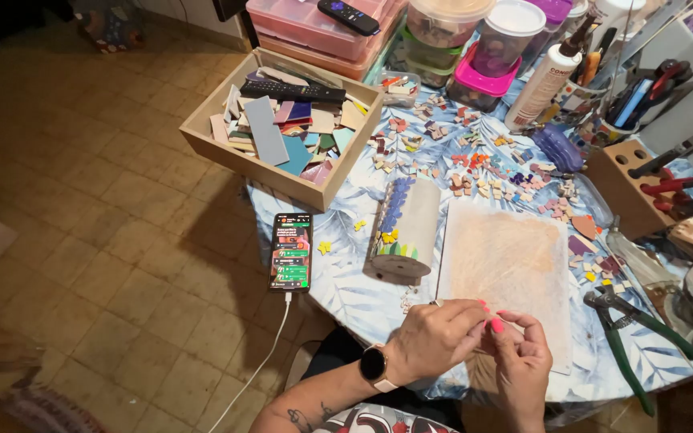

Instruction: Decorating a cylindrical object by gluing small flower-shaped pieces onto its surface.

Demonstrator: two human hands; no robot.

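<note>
Hands meet at near edge of table (362, 301), over pale work board (511, 265).
Left hand (435, 337) and right hand (523, 361) touch, fingers (497, 325) pinched together on something too small to tell. Cylinder with tile pieces (407, 228) lies just left of board; green nippers (627, 337) right; phone (291, 251) at left edge.

Bare forearms, no sleeves. The left hand (435, 337) wears a round black-faced wristwatch on a pale strap (375, 366) and a ring, with dark tattoo marks up the forearm. The right hand (523, 361) shows bright pink-painted fingernails (496, 325).
</note>
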